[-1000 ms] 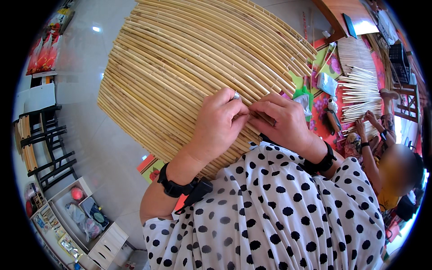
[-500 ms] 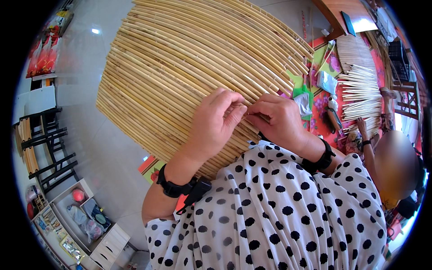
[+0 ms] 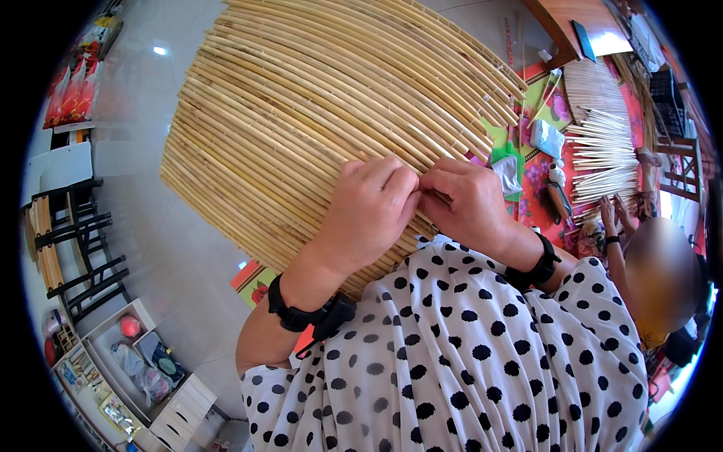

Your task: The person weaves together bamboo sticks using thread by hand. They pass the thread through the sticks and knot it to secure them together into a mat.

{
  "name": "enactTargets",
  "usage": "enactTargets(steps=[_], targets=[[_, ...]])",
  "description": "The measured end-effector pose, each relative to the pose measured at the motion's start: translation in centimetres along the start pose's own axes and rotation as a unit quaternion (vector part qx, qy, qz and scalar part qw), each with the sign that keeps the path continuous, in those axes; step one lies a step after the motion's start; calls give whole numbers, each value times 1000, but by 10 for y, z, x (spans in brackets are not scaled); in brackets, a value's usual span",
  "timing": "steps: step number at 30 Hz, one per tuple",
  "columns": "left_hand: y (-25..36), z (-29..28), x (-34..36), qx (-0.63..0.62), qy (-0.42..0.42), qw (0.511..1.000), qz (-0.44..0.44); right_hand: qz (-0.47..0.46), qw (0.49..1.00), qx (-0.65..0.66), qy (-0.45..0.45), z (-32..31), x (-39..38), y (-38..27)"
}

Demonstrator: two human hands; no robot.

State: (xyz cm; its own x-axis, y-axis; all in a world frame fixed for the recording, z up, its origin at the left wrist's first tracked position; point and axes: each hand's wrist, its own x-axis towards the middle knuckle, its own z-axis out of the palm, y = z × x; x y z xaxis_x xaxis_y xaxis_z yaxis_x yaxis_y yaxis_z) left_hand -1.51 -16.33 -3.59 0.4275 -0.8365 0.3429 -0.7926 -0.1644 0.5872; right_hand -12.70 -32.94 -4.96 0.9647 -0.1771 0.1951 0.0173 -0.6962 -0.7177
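Note:
A broad mat of yellow-brown reed stalks [image 3: 271, 113], laid side by side and tied with fine thread, spreads from my body toward the far edge. Over its near right part my left hand [image 3: 373, 207] and my right hand [image 3: 465, 197] meet, fingertips almost touching. Both hands are closed in a pinch. Whatever lies between the fingertips is too small or hidden to make out. The mat's stalks run beneath both hands, and its near edge is partly covered by my hands and forearms.
At right, a red flowered cloth [image 3: 533, 172] bears a pale packet [image 3: 547, 139], a white bottle [image 3: 556, 175] and a bundle of pale sticks [image 3: 602, 154]. A co-worker's hands [image 3: 614, 215] reach to those sticks. Folded black-legged stools [image 3: 79, 241] and an open drawer unit [image 3: 139, 354] stand left.
My left hand's fingers have curled in and now meet my right fingertips more closely. A second hand of the co-worker has come into view by the sticks. The mat looks unmoved.

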Motion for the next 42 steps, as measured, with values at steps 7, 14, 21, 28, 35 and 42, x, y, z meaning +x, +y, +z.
enactTargets(steps=[7, 14, 21, 28, 35, 42], targets=[[-5, 0, -1, -27, -24, 999, -40, -22, 1000, -4, 6, 0, 0, 3], [-6, 3, -13, -72, -5, 995, -73, -11, 999, 45, 27, -2, -2, 5], [3, 14, -7, -33, 52, 994, -87, -11, 998, 59, 33, -1, -3, 6], [5, 14, -8, -60, 61, 992, -90, -4, 994, 108, 25, -6, -4, 8], [4, 13, -12, -39, 41, 995, -80, 21, 988, 148, 29, -16, 1, 7], [9, 6, -4, 67, 6, 994, -90, -32, 993, 101, 59, -10, -1, 11]])
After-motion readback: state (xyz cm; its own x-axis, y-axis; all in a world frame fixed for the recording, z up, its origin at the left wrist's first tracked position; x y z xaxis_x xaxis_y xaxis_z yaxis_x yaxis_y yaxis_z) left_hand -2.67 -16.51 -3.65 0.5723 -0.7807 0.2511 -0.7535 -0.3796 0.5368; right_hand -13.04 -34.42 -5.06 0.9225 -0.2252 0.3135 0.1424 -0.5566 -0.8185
